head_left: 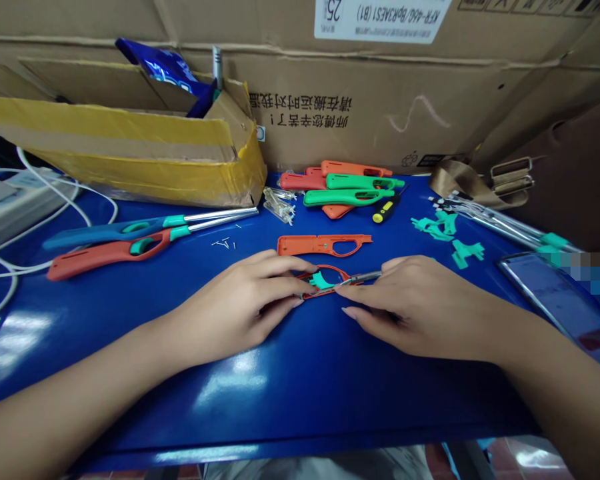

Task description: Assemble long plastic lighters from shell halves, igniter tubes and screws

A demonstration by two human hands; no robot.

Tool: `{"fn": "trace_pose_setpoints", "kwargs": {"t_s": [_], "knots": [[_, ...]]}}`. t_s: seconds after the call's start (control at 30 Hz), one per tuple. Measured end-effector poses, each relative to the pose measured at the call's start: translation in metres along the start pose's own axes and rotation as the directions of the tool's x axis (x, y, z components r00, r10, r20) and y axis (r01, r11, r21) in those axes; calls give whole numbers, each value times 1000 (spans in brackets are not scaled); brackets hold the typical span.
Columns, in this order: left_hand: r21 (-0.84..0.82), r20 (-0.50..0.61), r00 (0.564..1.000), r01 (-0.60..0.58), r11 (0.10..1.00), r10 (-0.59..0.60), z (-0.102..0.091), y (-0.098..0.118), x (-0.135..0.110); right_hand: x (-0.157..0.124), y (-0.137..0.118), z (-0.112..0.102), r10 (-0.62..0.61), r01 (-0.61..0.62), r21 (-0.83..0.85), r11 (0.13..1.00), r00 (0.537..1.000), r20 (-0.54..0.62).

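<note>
My left hand (245, 300) grips an orange lighter casing half (347, 272) at its handle end, fingers closed over it and hiding most of that end. A teal trigger (320, 279) sits at the casing's loop, beside my left fingertips. My right hand (420, 310) is closed on a thin metal lighter tube (367, 277) that lies along the casing's front end; the fingers cover part of it. Just beyond both hands, another orange casing half (300, 245) rests on the blue table with its inner side up.
At left lie two long lighters (115, 257), small screws (223, 244) and a power strip (25, 200). Behind are casings (350, 197), metal-and-clear parts (279, 204), a yellow screwdriver (384, 211) and a cardboard box (180, 173). Teal triggers (467, 253), tubes (510, 223) and a phone (555, 293) are at right.
</note>
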State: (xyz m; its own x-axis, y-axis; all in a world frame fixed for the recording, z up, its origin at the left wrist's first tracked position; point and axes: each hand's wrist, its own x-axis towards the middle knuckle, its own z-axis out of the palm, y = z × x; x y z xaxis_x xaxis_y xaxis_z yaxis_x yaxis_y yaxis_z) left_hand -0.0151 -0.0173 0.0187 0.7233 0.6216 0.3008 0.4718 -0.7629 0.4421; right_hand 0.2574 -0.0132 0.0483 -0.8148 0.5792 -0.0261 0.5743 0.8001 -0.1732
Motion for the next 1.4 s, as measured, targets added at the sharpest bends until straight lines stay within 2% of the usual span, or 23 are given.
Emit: {"fn": "trace_pose_setpoints", "kwargs": {"t_s": [0.33,0.57,1.4], "knots": [[83,17,999,-39,996,37,-3,3,2,-2,-1,-1,9,-10,13,1000,1000,23],[71,14,999,-34,997,33,-2,3,1,0,-2,1,-6,7,14,1000,1000,-21],[88,20,999,-49,995,48,-3,2,1,1,-5,4,-22,22,-28,999,1000,-10]]}}
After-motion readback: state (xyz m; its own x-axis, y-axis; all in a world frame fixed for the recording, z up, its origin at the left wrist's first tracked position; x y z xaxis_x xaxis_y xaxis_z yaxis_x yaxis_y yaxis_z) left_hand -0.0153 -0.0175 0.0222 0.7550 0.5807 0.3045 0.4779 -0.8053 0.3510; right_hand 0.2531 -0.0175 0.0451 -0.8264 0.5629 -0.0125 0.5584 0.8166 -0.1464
